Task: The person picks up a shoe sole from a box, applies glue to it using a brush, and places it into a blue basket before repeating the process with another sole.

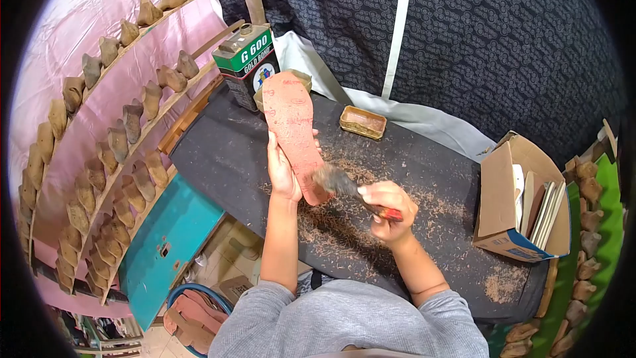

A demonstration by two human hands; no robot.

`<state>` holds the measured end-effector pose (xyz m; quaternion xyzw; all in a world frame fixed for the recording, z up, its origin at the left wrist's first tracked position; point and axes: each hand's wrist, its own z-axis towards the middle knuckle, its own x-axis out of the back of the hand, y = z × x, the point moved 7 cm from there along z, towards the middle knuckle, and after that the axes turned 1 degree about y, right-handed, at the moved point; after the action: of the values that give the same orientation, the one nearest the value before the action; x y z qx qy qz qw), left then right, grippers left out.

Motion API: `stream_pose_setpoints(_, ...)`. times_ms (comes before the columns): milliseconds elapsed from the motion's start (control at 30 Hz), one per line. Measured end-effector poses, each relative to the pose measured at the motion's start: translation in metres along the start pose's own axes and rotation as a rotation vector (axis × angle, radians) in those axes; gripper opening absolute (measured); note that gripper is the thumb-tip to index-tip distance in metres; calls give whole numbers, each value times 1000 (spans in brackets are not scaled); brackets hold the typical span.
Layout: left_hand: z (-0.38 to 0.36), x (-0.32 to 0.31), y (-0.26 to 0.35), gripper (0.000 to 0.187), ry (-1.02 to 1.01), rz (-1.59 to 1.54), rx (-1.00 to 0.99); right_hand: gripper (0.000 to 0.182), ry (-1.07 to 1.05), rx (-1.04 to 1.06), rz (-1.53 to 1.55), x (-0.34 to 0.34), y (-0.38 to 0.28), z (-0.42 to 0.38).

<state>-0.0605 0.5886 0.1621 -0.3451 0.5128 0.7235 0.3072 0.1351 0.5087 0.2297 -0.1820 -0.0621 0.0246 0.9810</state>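
Note:
A pinkish insole-shaped piece with red print on it rests upright along my left hand, whose fingers wrap behind it. My right hand is closed on the red handle of a brush. The brush's bristles are at the lower part of the piece, slightly blurred. Brown shavings lie scattered on the dark table cover under both hands.
A green and black can stands at the table's back left, with a small tray further right. An open cardboard box holding flat pieces is on the right. Racks of shoe lasts line the left; a blue-rimmed basin sits below.

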Motion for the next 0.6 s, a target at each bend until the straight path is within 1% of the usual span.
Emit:
stream_pose_setpoints(33, -1, -2, -2, 57, 34, 5, 12, 22, -1, -2, -2, -3, 2, 4)
stream_pose_setpoints(67, -3, -4, -3, 56, 106, 76, 14, 22, -40, 37, -26, -9, 1, 7)
stream_pose_setpoints(100, -2, -3, -4, 56, 110, 76, 18, 22, -78, 74, -50, -15, 0, 8)
stream_pose_setpoints(133, 0, -4, -5, 55, 70, 49, 27, 22, -133, 95, -58, -20, 0, 3)
stream_pose_setpoints(167, 2, -6, -6, 55, 30, 20, 36, 22, -134, 87, -62, -20, -2, -2)
stream_pose_setpoints(200, 4, -8, -1, 54, 41, 38, -10, 22, -139, 65, -20, -18, -4, -7)
stream_pose_setpoints(267, 4, -2, 4, 54, 21, -57, -11, 25, -166, 17, 55, -16, -4, -15)
stream_pose_setpoints(367, 4, 0, 7, 53, -25, -121, -4, 27, -212, -34, 59, -11, 5, -20)
stream_pose_setpoints(433, 3, 1, 7, 53, -52, -143, 1, 28, -207, -55, 41, -4, 4, -15)
stream_pose_setpoints(500, 3, -2, 6, 51, -126, -195, 11, 29, -188, -76, 48, 1, 5, -10)
stream_pose_setpoints(600, 3, -6, 4, 52, -71, -201, 35, 28, -171, -51, 62, 2, 2, -3)
